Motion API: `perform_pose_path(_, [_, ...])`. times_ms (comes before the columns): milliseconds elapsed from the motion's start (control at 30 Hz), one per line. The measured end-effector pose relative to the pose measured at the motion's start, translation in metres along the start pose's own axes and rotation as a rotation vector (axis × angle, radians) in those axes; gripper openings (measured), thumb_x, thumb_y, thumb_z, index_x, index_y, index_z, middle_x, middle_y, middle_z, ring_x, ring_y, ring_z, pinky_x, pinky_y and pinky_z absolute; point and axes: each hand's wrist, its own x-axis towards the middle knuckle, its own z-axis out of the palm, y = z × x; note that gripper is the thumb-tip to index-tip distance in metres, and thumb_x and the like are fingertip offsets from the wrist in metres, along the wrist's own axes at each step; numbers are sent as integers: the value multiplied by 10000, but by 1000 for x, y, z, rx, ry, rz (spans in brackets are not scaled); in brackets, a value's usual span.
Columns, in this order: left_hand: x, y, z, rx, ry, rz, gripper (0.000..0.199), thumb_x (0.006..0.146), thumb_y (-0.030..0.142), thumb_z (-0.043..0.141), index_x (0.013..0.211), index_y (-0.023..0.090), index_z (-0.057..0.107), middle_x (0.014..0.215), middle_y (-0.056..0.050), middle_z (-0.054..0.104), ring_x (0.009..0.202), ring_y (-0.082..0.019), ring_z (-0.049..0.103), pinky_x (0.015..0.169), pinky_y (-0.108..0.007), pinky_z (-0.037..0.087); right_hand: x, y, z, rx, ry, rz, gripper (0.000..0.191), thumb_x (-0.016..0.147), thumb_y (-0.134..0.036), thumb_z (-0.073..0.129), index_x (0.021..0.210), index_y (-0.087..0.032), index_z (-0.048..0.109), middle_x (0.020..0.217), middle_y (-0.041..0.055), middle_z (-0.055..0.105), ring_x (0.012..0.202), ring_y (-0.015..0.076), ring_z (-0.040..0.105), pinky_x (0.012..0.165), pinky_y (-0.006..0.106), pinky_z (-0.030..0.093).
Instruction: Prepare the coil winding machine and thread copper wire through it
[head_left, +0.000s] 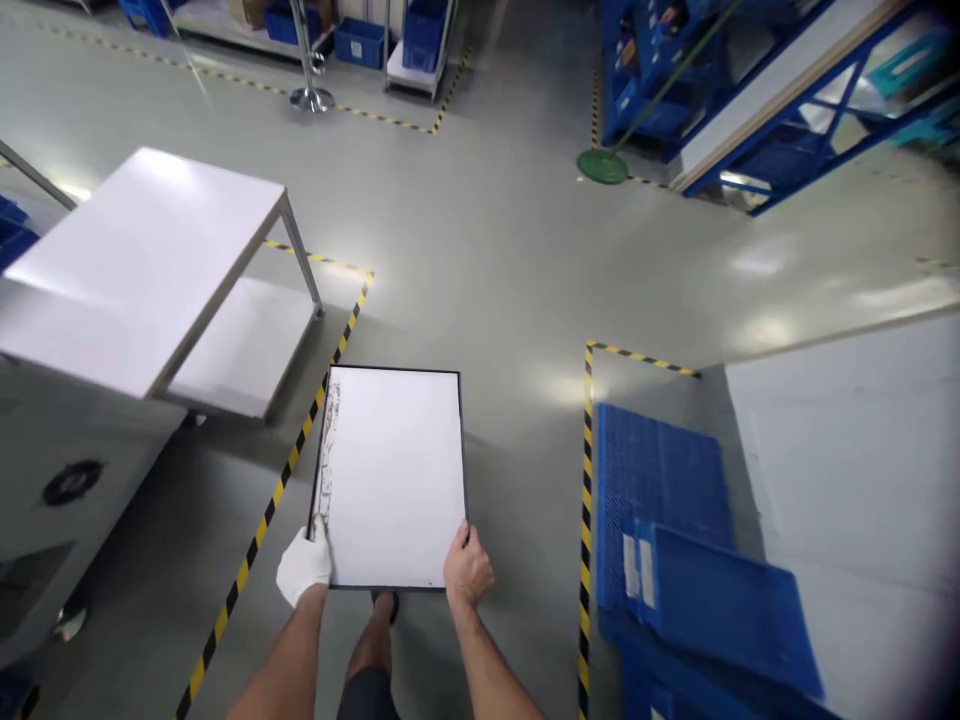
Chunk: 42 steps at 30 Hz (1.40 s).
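A flat white panel with a thin black rim is held out in front of me, above the floor. Dark, broken marks run down along its left side. My left hand, in a white glove, grips the lower left edge with the thumb on top. On the lower right edge, my bare right hand has its thumb over the rim. The fingers beneath the panel are hidden on both sides.
A white two-level table stands to the left beside a grey cabinet. Blue crates are stacked at lower right near a white wall. Yellow-black tape marks the grey floor. Ahead are a metal post base and a green post base.
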Motion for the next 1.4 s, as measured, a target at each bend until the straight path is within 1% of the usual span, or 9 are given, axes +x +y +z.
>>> perform_pose_path(167, [73,163,-55,-18,39,-9,857,1005,821,223,1143,227,825,1202,-228,810,1132,-445,754,990,-539,570,119,-152,-52,-21,25,-34,599,1171,-532,270,1192,-220,781,1043,162,837,876,274,791,715,328,462])
perform_pose_path(400, [172,385,-139,-34,72,-45,801,1040,758,275,1163,184,820,1161,-238,808,1102,-423,763,946,-499,561,278,-360,-108,-41,28,-98,635,1176,-538,244,1191,-198,781,1031,169,830,891,267,786,718,318,455])
perform_pose_path(567, [249,526,-196,-55,49,-103,878,1014,793,207,1092,176,828,1095,-234,818,1019,-416,780,863,-497,580,388,-516,-147,-80,20,-156,607,1174,-541,270,1181,-201,772,1033,169,832,881,262,785,708,313,448])
perform_pose_path(667, [297,590,-224,-86,27,-167,863,1009,779,247,1085,144,826,1085,-252,813,1004,-423,786,837,-493,593,439,-605,-167,-119,18,-205,597,1175,-536,277,1202,-199,769,1039,163,836,886,255,788,705,309,450])
perform_pose_path(767, [346,643,-256,-108,2,-183,841,994,801,247,1116,197,820,1094,-222,824,1007,-414,793,831,-489,602,479,-693,-182,-172,-12,-213,603,1173,-539,282,1275,-193,765,1043,164,840,875,257,790,710,314,466])
perform_pose_path(900, [417,714,-310,-139,-20,-246,974,949,872,81,1190,271,809,1102,-190,834,991,-398,804,800,-483,617,528,-818,-194,-208,-81,-255,595,1173,-539,293,1369,-203,743,1070,164,843,885,256,796,725,316,480])
perform_pose_path(1067, [511,819,-389,-173,-40,-367,1082,877,934,-9,1203,319,820,1144,-202,829,1026,-417,806,851,-526,637,593,-990,-208,-245,-139,-309,578,1175,-541,309,1431,-221,717,1054,151,843,925,270,800,747,327,469])
perform_pose_path(1233, [603,925,-474,-177,-21,-410,1149,878,898,-44,1335,244,783,1230,-257,795,1145,-460,781,924,-550,623,649,-1170,-227,-229,-132,-405,522,1175,-492,349,1317,-196,755,1087,151,840,935,226,792,732,294,429])
perform_pose_path(1400, [723,1023,-567,-229,28,-458,1094,895,882,27,1301,215,793,1167,-274,799,1100,-485,790,922,-575,627,693,-1359,-234,-192,-110,-487,548,1171,-515,352,1225,-187,788,1063,160,836,911,210,784,750,286,449])
